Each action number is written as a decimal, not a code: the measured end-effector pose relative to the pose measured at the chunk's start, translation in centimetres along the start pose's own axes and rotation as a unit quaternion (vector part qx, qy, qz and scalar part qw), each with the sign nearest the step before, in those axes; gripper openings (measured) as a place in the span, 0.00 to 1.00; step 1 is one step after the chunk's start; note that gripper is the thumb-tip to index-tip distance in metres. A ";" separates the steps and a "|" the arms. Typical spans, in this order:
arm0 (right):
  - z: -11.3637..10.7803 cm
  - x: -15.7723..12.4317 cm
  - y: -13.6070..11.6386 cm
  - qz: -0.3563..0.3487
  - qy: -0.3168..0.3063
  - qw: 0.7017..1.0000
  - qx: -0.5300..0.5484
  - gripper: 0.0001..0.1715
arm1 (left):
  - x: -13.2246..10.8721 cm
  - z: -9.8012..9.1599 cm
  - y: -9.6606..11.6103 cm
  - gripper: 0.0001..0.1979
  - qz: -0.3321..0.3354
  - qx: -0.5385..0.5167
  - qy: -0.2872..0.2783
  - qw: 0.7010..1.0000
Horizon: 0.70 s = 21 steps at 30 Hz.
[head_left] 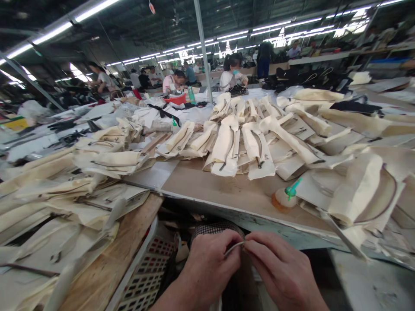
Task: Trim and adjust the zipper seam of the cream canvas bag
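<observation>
Over my lap, in front of the table edge, my left hand (pixel 212 263) and my right hand (pixel 279 268) meet at the fingertips. Between them runs a thin pale strip (pixel 234 247), slightly curved. The left fingers are curled round one part of it, while the right thumb and fingers pinch its other end. Most of the strip is hidden inside the left hand. Beyond my hands, cream fabric pieces with dark zippers (pixel 227 144) lie in overlapping rows on the table (pixel 207 183).
A glue bottle with a green nozzle (pixel 285 198) stands near the table's front edge. More cream pieces (pixel 106 160) are heaped at left beside a wooden board (pixel 119 242). A white plastic basket (pixel 145 268) sits below. Several people work at far tables.
</observation>
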State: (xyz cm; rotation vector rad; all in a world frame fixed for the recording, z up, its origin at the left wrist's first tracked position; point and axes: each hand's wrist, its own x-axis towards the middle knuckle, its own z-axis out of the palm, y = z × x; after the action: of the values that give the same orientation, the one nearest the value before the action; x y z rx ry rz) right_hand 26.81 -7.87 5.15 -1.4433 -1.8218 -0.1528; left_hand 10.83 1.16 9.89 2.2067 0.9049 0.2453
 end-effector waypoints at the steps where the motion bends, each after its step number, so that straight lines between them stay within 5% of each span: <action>1: 0.0 0.0 0.0 -0.004 0.003 1.000 -0.009 0.10 | 0.0 0.0 0.1 0.10 0.000 0.000 -0.001 1.000; 14: 0.0 0.9 -0.7 -0.018 0.067 0.997 -0.024 0.12 | -0.1 0.6 -0.2 0.10 0.013 0.010 0.014 1.000; 21: 0.1 0.5 -0.4 0.064 0.029 0.997 0.023 0.10 | -0.3 1.5 -0.5 0.12 0.048 0.059 0.025 0.997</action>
State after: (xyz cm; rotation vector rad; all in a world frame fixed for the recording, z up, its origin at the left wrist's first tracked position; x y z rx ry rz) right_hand 26.34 -7.58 5.53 -1.5029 -1.6708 -0.0867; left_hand 11.00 0.39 8.52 2.3669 0.8603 0.3015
